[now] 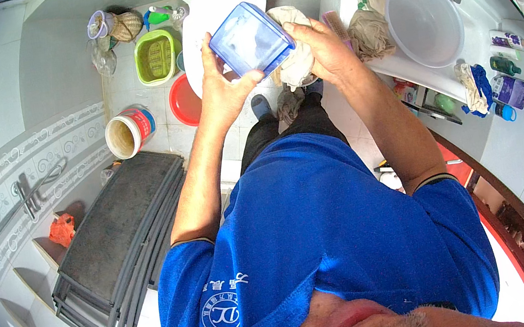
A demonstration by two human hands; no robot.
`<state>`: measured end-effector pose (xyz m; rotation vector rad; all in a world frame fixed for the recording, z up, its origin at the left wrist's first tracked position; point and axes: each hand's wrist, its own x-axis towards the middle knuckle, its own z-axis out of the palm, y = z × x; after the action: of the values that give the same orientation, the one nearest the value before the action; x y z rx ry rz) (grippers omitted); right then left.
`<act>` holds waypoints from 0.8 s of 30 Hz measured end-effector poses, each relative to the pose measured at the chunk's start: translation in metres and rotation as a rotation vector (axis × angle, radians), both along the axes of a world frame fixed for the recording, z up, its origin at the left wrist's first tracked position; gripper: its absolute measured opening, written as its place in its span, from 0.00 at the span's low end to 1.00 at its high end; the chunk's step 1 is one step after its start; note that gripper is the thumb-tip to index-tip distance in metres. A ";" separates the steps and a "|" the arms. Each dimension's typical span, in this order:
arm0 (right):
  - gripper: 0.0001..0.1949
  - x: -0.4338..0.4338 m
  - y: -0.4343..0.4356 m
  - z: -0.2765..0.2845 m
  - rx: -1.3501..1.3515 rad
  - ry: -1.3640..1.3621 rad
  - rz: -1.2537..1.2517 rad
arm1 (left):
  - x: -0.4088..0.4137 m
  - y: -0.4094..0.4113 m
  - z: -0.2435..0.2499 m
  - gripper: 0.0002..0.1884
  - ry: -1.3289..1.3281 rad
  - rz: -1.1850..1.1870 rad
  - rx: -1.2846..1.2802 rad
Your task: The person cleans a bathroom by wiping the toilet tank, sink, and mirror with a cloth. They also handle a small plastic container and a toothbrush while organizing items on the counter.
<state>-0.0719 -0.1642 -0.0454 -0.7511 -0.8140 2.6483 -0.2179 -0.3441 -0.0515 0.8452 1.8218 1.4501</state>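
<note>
A translucent blue plastic container [249, 38] is held up in front of me, over a white toilet [194, 24]. My left hand [228, 83] grips its left and lower edges, with the thumb at the lower corner. At its right side, my right hand [326, 49] holds a pale cloth [297, 61] bunched against the container. The right fingers are partly hidden behind the cloth. Below the hands, a greyish cloth [289, 104] lies between my slippered feet.
A green basin [156, 57], a red basin [185, 101] and a bucket [125, 137] stand at left. Folded grey frames [123, 233] lean near the left wall. At right, a counter holds a large translucent basin [424, 22] and cloths [369, 34]; a brush [336, 26] is beside it.
</note>
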 end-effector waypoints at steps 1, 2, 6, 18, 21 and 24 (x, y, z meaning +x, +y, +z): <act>0.17 0.001 0.000 0.001 -0.021 0.013 -0.013 | 0.003 0.000 0.004 0.71 0.057 0.001 -0.002; 0.17 0.001 -0.001 0.002 -0.041 0.026 -0.026 | 0.006 0.001 0.010 0.74 0.114 0.003 -0.004; 0.17 0.001 -0.003 0.008 -0.055 0.049 -0.059 | 0.010 0.004 0.026 0.75 0.342 0.027 0.055; 0.16 0.012 -0.010 0.005 -0.069 -0.021 -0.068 | 0.015 0.002 0.019 0.60 0.264 -0.049 0.003; 0.16 0.011 -0.011 0.008 -0.076 0.003 -0.083 | 0.016 0.004 0.021 0.60 0.371 -0.070 -0.029; 0.16 0.005 -0.016 0.014 -0.014 -0.046 -0.140 | 0.021 0.008 0.026 0.61 0.572 -0.093 -0.102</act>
<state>-0.0669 -0.1802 -0.0316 -0.8427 -0.7272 2.5239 -0.1972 -0.3360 -0.0259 1.3731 2.2034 1.1128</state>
